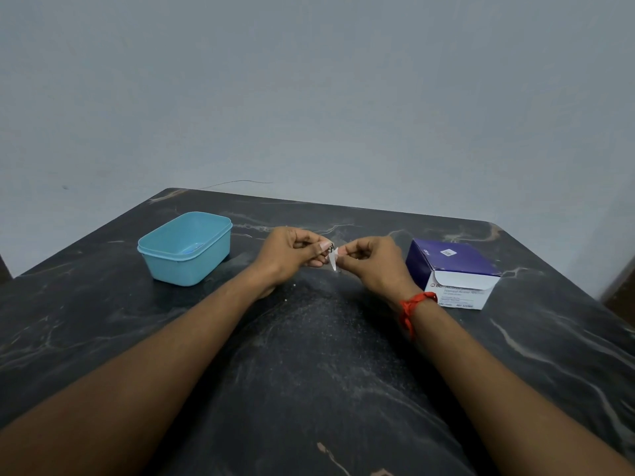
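Dark marbled tabletop (309, 355) has its far edge against a pale wall (309, 80), w/ the far corners rounded; the near edge is cut off by the frame. Both hands meet at centre, toward the far side, just above the surface. Left hand (290, 250) has its fingers curled, thumb and forefinger pinching the top of a small white piece (333, 262). Right hand (369, 261) pinches the same piece from the other side, so it hangs point-down btwn the two, tip just over the tabletop. A tiny metal bit (331, 249) shows by the left thumb, too small to tell what it is. Widest open stretch of tabletop lies btwn the forearms, w/ more to either side of them. Blue tub (185, 266) sits left, near the left hand but apart; something blue lies inside, mostly hidden by the rim. Purple-and-white box (453, 269) sits right, near the right wrist w/ its red thread (414, 304); the box print is too blurry to read.
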